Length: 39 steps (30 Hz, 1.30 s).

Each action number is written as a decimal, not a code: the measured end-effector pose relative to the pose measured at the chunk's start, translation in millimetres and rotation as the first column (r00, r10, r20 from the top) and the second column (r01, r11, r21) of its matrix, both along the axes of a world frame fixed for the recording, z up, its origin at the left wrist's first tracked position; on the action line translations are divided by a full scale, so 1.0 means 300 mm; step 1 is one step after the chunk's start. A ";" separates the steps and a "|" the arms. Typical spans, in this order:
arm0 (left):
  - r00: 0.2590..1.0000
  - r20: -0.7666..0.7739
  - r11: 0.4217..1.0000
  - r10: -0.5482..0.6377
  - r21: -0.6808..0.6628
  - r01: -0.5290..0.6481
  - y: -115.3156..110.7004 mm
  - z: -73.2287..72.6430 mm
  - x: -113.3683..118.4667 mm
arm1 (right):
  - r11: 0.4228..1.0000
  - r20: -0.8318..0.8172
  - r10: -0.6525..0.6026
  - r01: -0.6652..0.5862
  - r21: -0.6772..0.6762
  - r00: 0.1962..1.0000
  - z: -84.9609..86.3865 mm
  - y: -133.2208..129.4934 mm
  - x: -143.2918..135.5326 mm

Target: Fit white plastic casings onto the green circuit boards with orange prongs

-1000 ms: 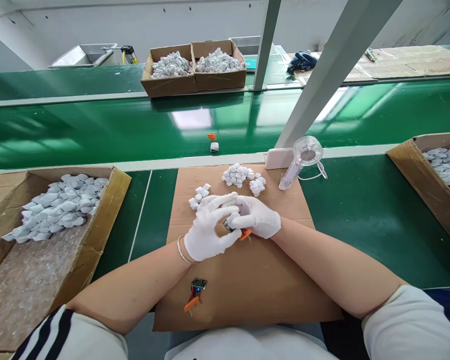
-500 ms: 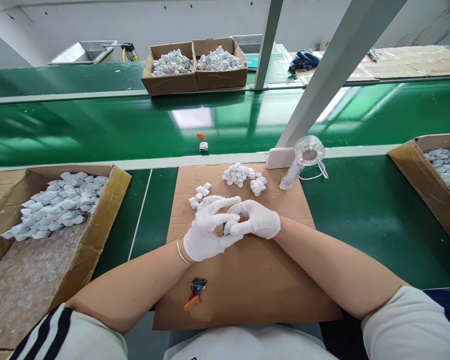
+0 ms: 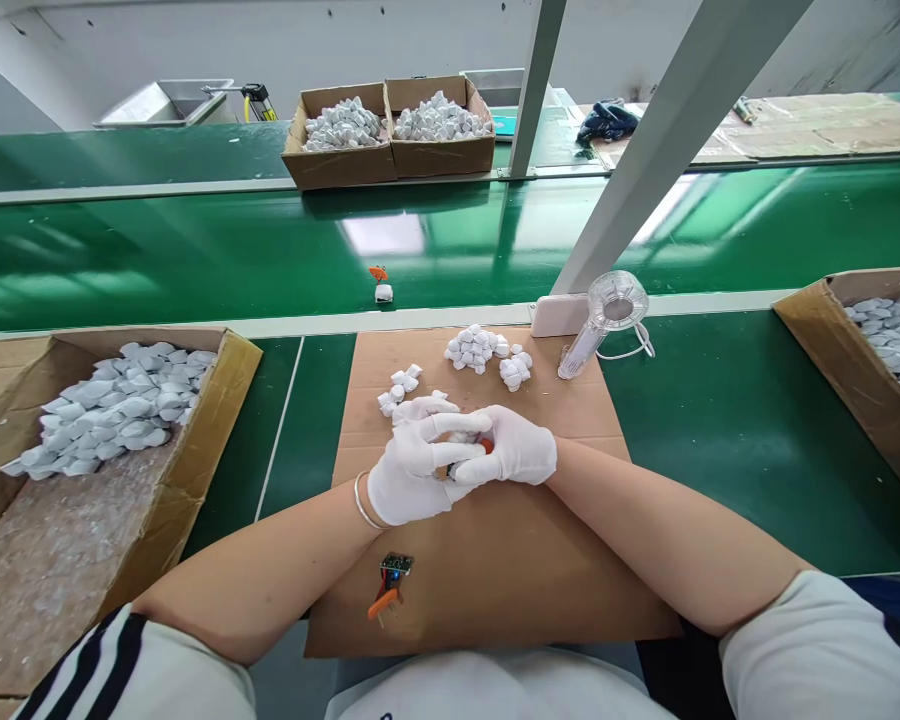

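Observation:
Both hands wear white gloves and meet above a brown cardboard sheet (image 3: 525, 570). My left hand (image 3: 420, 465) and my right hand (image 3: 511, 447) are closed around one small assembly (image 3: 487, 445); a bit of orange and a dark part show between the fingers, the rest is hidden. Nearer my body, a small circuit board (image 3: 396, 564) with a blue light and an orange piece (image 3: 384, 602) lies on the cardboard. Beyond the hands are small white pieces in a left group (image 3: 405, 380), a middle pile (image 3: 472, 348) and a right cluster (image 3: 515, 369).
A carton of white pieces (image 3: 244, 400) stands left, another (image 3: 832, 350) right. A clear handheld fan (image 3: 616, 303) stands behind the cardboard. On the green belt (image 3: 232, 265) sits an orange-and-white item (image 3: 383, 292). Two cartons (image 3: 352, 170) stand farther back, near a slanted metal post (image 3: 645, 160).
The orange-and-white item on the belt has moved left. My fingers have closed further around the small assembly, and my right hand has shifted slightly left and down.

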<state>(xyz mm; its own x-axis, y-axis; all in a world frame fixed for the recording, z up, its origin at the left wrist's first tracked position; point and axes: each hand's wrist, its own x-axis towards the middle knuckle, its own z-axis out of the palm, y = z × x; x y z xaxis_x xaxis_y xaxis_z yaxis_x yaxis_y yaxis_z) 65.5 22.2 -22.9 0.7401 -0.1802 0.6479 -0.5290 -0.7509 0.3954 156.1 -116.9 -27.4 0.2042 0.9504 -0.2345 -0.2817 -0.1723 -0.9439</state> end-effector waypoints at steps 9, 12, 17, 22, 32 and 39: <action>1.000 0.014 0.999 -0.022 -0.032 0.023 0.007 -0.007 0.001 | 0.997 0.009 -0.050 0.049 0.052 0.999 -0.018 0.011 -0.021; 0.999 0.021 0.998 -0.045 -0.035 0.045 0.009 -0.016 0.008 | 0.998 0.046 -0.060 0.058 0.040 0.997 -0.028 0.013 -0.029; 1.000 0.028 0.997 0.005 -0.078 -0.003 -0.001 -0.028 0.010 | 0.989 0.048 -0.148 0.148 0.017 0.988 -0.019 0.012 -0.043; 0.986 -0.011 0.973 0.166 -0.162 -0.165 -0.005 -0.011 -0.006 | 0.984 0.082 -0.173 0.168 0.066 0.981 -0.004 0.017 -0.020; 0.979 -0.097 0.971 0.181 -0.139 -0.193 0.007 -0.002 -0.009 | 0.975 -0.363 0.029 0.054 0.217 0.931 0.003 0.013 0.005; 0.977 0.053 0.978 0.205 -0.061 -0.201 0.011 -0.015 0.005 | 0.966 -0.236 0.030 0.032 0.255 0.971 -0.009 0.019 -0.014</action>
<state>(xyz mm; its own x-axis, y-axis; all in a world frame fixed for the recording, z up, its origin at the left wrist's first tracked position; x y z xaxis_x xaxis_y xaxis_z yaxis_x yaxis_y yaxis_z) 67.0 25.4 -27.5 0.7179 0.0068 0.6961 -0.3914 -0.8230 0.4117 152.0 -111.3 -30.2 0.1734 0.9845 -0.0259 -0.5015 0.0656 -0.8627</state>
